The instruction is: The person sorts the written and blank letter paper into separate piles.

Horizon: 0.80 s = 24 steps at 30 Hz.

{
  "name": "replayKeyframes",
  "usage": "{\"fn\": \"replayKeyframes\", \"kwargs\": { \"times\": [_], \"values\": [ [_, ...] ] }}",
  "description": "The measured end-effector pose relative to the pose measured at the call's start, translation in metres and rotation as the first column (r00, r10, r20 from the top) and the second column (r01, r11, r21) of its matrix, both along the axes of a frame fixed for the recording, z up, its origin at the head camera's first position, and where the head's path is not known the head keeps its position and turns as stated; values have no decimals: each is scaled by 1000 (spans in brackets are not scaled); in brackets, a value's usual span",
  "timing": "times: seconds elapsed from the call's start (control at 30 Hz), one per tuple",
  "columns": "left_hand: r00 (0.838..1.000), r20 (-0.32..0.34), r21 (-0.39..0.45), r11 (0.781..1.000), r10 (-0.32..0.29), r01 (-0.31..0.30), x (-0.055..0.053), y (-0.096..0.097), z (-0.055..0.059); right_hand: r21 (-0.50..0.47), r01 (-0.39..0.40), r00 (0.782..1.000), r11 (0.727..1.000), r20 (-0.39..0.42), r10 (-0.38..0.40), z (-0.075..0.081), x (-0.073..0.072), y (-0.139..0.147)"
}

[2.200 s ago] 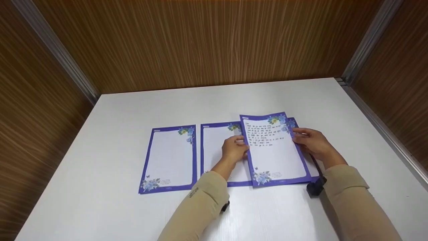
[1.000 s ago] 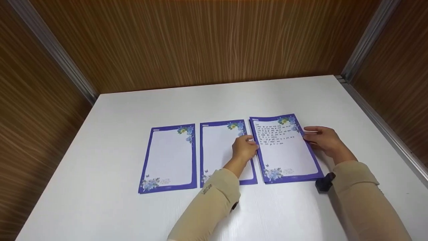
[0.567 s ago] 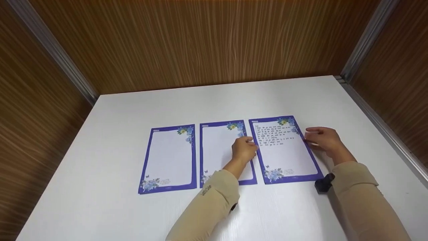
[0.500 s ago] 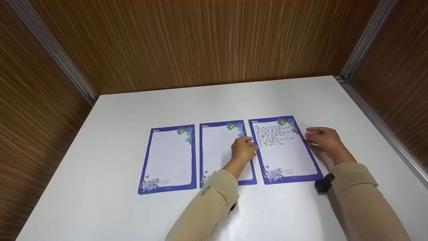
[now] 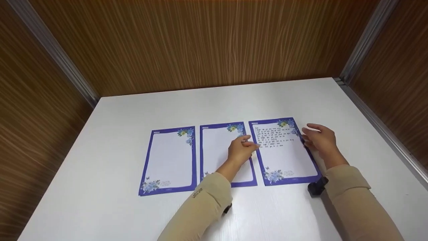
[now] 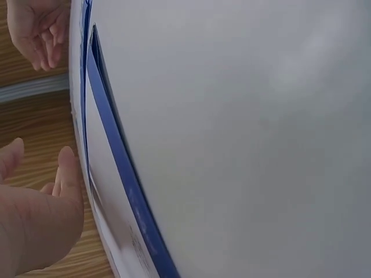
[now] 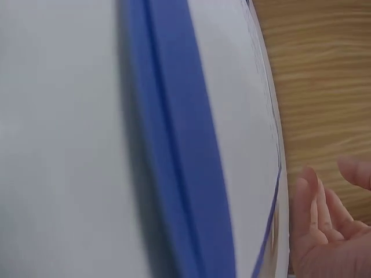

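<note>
In the head view a purple-bordered sheet of letter paper with handwritten lines and blue flowers lies on the white table at right. My left hand hovers by its left edge, over the middle sheet, fingers loosely bent, nothing held. Beside the right edge is my right hand, its fingers relaxed and holding nothing; whether its fingertips touch the paper is hard to tell. Both wrist views show fingers apart and bare: the left hand and the right hand. In the right wrist view doubled purple edges suggest stacked sheets.
Two matching sheets without visible handwriting lie to the left in a row, a middle sheet and a left sheet, with narrow gaps between. The white table meets wood-grain panels at the back and sides.
The handwritten sheet moved right and down onto the sheet beneath, lining up with it. Both hands then let go of its edges; their fingers have loosened and lifted slightly away.
</note>
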State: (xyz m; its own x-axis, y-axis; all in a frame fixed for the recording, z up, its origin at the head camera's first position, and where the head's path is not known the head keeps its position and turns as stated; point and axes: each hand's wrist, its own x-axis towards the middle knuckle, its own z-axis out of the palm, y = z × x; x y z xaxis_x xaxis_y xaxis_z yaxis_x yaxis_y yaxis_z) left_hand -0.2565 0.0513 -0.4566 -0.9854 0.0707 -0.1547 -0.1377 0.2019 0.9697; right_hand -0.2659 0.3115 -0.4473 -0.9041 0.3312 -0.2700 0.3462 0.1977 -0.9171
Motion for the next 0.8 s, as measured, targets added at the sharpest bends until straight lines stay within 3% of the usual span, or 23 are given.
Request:
{"fn": "replayKeyframes", "kwargs": {
  "times": [0.23,0.5,0.8],
  "values": [
    [999,39,6,1000,8,-8,-5,-20,0,-59,22,997,998,-74,-27,0,-2,-20],
    [999,25,28,999,27,-28,-12,-50,-2,-144,29,995,989,-89,-42,-2,-2,-44],
    [998,19,36,997,67,-67,-18,-84,-2,-141,-39,988,989,-155,17,-3,-6,-73]
  ]
}}
